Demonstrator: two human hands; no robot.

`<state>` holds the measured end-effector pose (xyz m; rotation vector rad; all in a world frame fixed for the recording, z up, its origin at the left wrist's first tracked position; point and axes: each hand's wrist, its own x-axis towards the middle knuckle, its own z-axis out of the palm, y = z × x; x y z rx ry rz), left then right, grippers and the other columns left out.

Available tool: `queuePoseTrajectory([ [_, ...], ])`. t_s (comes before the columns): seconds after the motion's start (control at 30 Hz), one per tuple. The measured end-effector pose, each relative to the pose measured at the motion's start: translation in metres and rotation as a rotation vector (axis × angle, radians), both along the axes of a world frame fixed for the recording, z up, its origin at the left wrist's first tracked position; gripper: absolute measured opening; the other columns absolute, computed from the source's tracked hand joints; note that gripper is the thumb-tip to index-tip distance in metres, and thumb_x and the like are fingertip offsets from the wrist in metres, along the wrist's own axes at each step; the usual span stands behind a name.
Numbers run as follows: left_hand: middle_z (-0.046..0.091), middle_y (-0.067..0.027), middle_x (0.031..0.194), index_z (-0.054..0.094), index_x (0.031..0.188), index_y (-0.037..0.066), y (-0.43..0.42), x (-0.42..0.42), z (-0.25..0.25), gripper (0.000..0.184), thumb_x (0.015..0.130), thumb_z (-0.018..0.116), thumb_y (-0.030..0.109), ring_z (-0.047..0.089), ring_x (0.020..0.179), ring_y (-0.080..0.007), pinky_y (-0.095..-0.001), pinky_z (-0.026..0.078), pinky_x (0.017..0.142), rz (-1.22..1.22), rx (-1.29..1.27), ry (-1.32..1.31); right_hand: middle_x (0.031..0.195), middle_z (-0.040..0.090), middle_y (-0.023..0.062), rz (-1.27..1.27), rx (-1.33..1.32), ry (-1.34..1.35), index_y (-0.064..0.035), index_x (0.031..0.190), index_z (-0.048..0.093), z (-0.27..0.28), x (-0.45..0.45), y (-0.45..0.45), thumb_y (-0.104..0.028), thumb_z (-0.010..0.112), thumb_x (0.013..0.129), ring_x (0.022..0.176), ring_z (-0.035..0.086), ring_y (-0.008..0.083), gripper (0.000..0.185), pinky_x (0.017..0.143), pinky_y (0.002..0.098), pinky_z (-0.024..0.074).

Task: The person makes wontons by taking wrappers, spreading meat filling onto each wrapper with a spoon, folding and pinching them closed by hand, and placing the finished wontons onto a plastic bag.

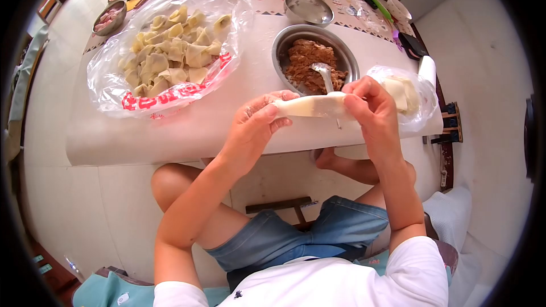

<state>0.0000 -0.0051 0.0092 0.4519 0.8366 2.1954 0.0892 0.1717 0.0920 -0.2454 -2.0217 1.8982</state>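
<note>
Between my two hands a pale wonton wrapper (314, 106) is stretched in a folded strip, held in the air in front of the table edge. My left hand (263, 118) pinches its left end, with white flour on the fingers. The right end is gripped by the thumb and fingers of my right hand (372, 105). Just beyond the wrapper stands a metal bowl (277, 51) of brown minced filling (311, 59), a spoon (324, 74) resting in it. Whether filling lies inside the fold is hidden.
A plastic bag (102, 82) at the left carries many folded wontons (170, 51). Wrappers (401, 92) sit in a clear bag at the right. Farther back are a small metal bowl (309, 8) with liquid and a bowl of pinkish pieces (109, 18).
</note>
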Motion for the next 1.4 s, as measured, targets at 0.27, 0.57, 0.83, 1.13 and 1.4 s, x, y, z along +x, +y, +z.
queuePoseTrajectory([
  [0.27, 0.053, -0.0148, 0.12, 0.047, 0.122, -0.004, 0.008, 0.016, 0.001, 0.039, 0.091, 0.049, 0.021, 0.051, 0.114, -0.0213, -0.0373, 0.041, 0.097, -0.242, 0.007, -0.036, 0.084, 0.055, 0.0028, 0.047, 0.088, 0.041, -0.0041, 0.08, 0.05, -0.014, -0.015, -0.012, -0.003, 0.065, 0.079, 0.073, 0.051, 0.0058, 0.016, 0.064, 0.0182, 0.0427],
  [0.57, 0.054, -0.0117, 0.119, 0.045, 0.122, 0.0, 0.01, 0.013, 0.002, 0.036, 0.091, 0.053, 0.017, 0.054, 0.109, -0.0179, -0.0318, 0.045, 0.094, 0.02, -0.008, -0.153, 0.078, 0.051, 0.0011, -0.006, 0.291, -0.011, -0.0061, 0.104, 0.046, -0.036, -0.004, -0.028, 0.001, 0.066, 0.076, 0.073, 0.055, 0.0065, 0.035, 0.067, 0.0213, 0.048],
  [0.83, 0.061, -0.0068, 0.108, 0.054, 0.111, 0.007, 0.007, 0.014, -0.002, 0.024, 0.088, 0.059, 0.014, 0.057, 0.097, -0.013, -0.0285, 0.047, 0.082, 0.082, -0.059, -0.018, 0.085, 0.051, 0.0019, 0.081, 0.159, -0.052, -0.0085, 0.117, 0.044, -0.039, -0.007, -0.03, 0.001, 0.065, 0.077, 0.075, 0.055, 0.0076, 0.047, 0.067, 0.022, 0.0496],
  [1.13, 0.059, -0.0088, 0.108, 0.05, 0.112, 0.002, 0.008, 0.012, 0.002, 0.029, 0.087, 0.059, 0.011, 0.059, 0.095, -0.014, -0.0281, 0.049, 0.082, 0.027, -0.095, -0.166, 0.09, 0.052, 0.0028, 0.017, 0.311, -0.032, -0.0089, 0.113, 0.049, -0.046, 0.0, -0.029, 0.001, 0.064, 0.078, 0.077, 0.057, 0.0095, 0.039, 0.064, 0.0222, 0.0505],
  [1.4, 0.062, -0.0089, 0.102, 0.052, 0.11, 0.0, 0.005, 0.005, 0.0, 0.027, 0.088, 0.059, 0.014, 0.059, 0.094, -0.0129, -0.0272, 0.049, 0.083, -0.053, -0.162, -0.031, 0.1, 0.052, -0.0043, 0.177, 1.55, 0.637, -0.0189, 0.089, 0.057, -0.052, 0.001, -0.007, -0.009, 0.07, 0.066, 0.094, 0.047, 0.0144, 0.028, 0.073, 0.0292, 0.0423],
])
